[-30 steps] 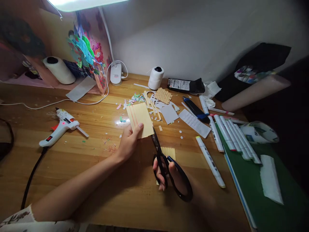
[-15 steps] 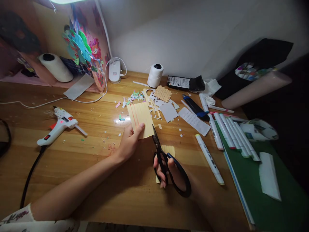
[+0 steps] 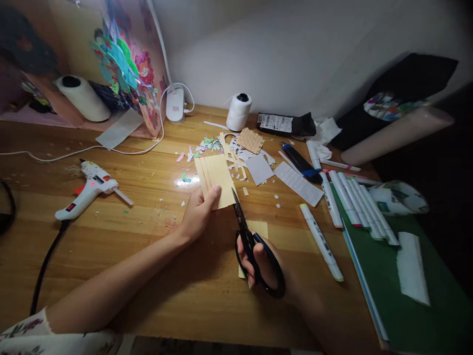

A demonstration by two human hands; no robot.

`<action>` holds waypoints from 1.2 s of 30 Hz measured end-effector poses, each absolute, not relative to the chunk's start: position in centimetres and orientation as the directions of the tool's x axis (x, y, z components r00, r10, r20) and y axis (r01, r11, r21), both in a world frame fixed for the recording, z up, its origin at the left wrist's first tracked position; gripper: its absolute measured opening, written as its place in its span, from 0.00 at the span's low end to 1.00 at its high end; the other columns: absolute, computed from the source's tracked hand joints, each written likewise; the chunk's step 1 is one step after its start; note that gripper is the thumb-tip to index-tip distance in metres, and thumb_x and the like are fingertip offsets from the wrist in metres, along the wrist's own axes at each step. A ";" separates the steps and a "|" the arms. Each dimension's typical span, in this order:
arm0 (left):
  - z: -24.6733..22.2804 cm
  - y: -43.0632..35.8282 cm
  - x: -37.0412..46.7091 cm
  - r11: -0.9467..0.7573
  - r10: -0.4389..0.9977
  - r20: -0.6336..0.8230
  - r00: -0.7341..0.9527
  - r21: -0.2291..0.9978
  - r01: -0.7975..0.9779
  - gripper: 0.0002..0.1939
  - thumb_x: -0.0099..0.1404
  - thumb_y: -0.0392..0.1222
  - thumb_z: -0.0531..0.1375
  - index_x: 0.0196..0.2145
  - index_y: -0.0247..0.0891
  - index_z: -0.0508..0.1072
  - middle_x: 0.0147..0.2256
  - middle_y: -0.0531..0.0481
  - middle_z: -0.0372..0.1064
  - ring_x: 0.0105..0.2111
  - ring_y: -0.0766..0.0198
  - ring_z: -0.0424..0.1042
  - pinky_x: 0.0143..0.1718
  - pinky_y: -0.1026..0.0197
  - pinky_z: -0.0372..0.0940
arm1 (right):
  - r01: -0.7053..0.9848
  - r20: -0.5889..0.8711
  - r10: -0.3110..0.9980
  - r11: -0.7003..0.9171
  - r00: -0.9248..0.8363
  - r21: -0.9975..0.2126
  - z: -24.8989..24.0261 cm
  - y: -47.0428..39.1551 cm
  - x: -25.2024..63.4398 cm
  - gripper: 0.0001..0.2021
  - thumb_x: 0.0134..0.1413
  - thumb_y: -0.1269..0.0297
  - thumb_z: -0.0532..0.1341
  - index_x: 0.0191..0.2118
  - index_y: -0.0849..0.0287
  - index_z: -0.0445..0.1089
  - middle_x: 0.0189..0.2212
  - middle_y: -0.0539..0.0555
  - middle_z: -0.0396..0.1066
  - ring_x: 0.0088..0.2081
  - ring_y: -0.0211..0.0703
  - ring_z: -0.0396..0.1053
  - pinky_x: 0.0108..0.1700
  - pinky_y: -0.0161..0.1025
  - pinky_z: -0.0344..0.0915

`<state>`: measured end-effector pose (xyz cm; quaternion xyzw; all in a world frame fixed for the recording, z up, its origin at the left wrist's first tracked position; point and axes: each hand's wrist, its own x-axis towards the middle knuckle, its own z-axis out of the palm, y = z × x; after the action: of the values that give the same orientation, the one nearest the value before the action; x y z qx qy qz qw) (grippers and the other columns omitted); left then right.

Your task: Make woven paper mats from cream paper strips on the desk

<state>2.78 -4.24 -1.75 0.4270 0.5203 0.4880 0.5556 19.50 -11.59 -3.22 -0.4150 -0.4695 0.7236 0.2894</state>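
My left hand (image 3: 199,212) pinches a cream-coloured piece of card (image 3: 214,180) by its near edge, thumb on top. Reddish lines run down the card's left part. In my right hand (image 3: 254,256) are black-handled scissors (image 3: 242,222), with fingers and thumb through the loops. The blades point away from me and meet the card's right edge near its lower corner. Beneath the right hand lies another cream piece of card (image 3: 260,228), mostly covered by the hand and scissors.
A hot glue gun (image 3: 88,190) lies at left with its black cord. Paper scraps (image 3: 207,145), a thread spool (image 3: 238,112) and a woven tan piece (image 3: 250,141) sit behind the card. Several markers (image 3: 364,207) rest on a green mat (image 3: 417,325) at right; one marker (image 3: 321,241) lies nearer.
The scissor handles have drawn closer together and the blades have narrowed at the card's right edge. My left hand holds the card almost where it was. The view has shifted slightly.
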 end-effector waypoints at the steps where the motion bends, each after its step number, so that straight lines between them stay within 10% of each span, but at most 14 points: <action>1: -1.8 -4.2 2.8 0.151 0.988 -0.152 -0.001 0.984 -0.093 0.17 0.58 0.53 0.59 0.29 0.34 0.68 0.23 0.53 0.63 0.20 0.70 0.58 0.19 0.69 0.56 | -0.038 -0.322 0.808 -0.390 -0.493 -0.920 -3.3 -11.6 19.5 0.32 0.45 0.30 0.47 0.34 0.58 0.59 0.16 0.42 0.55 0.15 0.29 0.54 0.18 0.29 0.60; 36: -2.2 -5.6 3.5 0.160 0.976 -0.137 0.169 0.979 -0.128 0.17 0.61 0.52 0.57 0.37 0.33 0.72 0.29 0.47 0.71 0.33 0.60 0.69 0.29 0.64 0.63 | -0.052 -0.247 0.883 -0.290 -0.399 -0.956 -3.3 -11.6 19.0 0.25 0.56 0.37 0.46 0.35 0.58 0.59 0.16 0.42 0.54 0.15 0.31 0.55 0.19 0.30 0.57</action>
<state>3.46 -5.58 -2.22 0.4629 0.4582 0.4536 0.6083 18.97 -11.63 -3.32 -0.4271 -0.4865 0.6802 0.3438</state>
